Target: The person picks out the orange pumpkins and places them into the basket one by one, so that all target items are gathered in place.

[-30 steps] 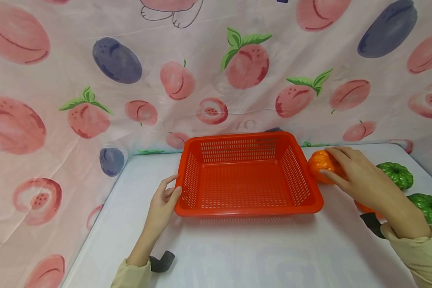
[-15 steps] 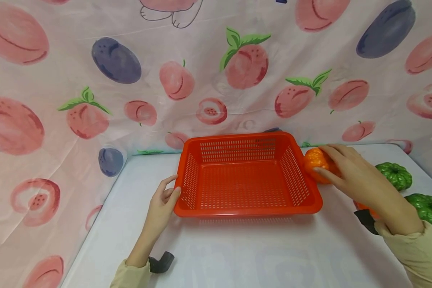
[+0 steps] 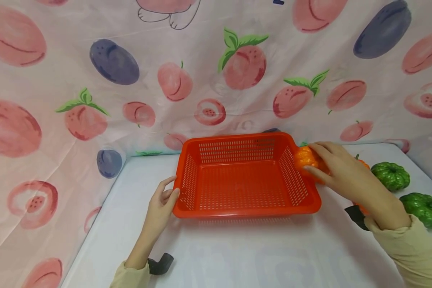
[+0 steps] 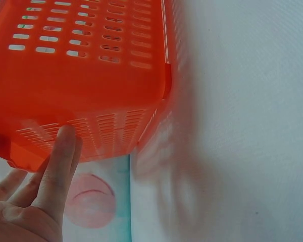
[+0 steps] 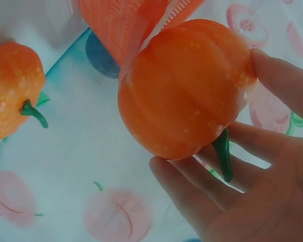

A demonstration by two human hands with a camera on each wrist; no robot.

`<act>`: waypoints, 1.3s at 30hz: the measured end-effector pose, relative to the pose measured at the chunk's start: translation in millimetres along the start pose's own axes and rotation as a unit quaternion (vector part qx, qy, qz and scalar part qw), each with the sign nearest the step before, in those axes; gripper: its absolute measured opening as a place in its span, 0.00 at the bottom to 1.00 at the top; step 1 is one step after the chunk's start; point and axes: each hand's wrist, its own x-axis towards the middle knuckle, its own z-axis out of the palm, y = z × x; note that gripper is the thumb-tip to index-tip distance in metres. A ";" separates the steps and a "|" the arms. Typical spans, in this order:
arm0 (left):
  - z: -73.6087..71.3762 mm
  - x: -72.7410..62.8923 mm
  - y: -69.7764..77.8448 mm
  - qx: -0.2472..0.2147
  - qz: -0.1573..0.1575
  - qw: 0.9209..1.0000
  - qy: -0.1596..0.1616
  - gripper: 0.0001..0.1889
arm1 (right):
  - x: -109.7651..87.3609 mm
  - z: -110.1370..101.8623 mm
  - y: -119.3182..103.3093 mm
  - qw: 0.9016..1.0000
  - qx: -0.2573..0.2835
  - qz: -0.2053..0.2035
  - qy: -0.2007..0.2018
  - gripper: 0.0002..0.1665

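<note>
My right hand point(image 3: 340, 172) grips a small orange pumpkin point(image 3: 306, 157) with a green stem, thumb on one side and fingers on the other. In the head view the pumpkin overlaps the right rim of a red plastic basket point(image 3: 237, 212). Close up in the right wrist view, the pumpkin point(image 5: 187, 85) hangs from my fingertips, stem toward the palm. My left hand point(image 3: 160, 208) holds the basket's left end by the rim. Its fingers point(image 4: 58, 171) lie against the slotted outer wall of the basket point(image 4: 86, 80) in the left wrist view. No item lies inside the basket.
Two green pumpkins point(image 3: 390, 176) sit right of my right arm on the white tabletop point(image 3: 237, 256). Another orange pumpkin point(image 3: 363, 163) stands behind my right hand, and one more orange thing is partly hidden by the wrist. A fruit-print cloth point(image 3: 209, 72) hangs behind the table.
My right hand has carried the orange pumpkin leftward and slightly up, from beside the basket to over its right rim. An orange pumpkin behind the hand has come into view. My left hand stays put.
</note>
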 end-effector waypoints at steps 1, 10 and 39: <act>0.0 -0.3 0.1 0.000 0.001 1.000 0.000 0.24 | 0.7 0.2 -0.9 1.000 -0.001 -0.002 -0.001 0.38; 0.5 -0.5 0.3 0.000 0.000 1.000 -0.002 0.24 | 5.8 1.7 -6.6 1.000 0.000 -0.020 0.002 0.37; 0.5 -0.8 -0.2 -0.010 -0.002 1.000 0.001 0.24 | 22.4 5.0 -22.5 0.999 0.001 -0.013 -0.037 0.41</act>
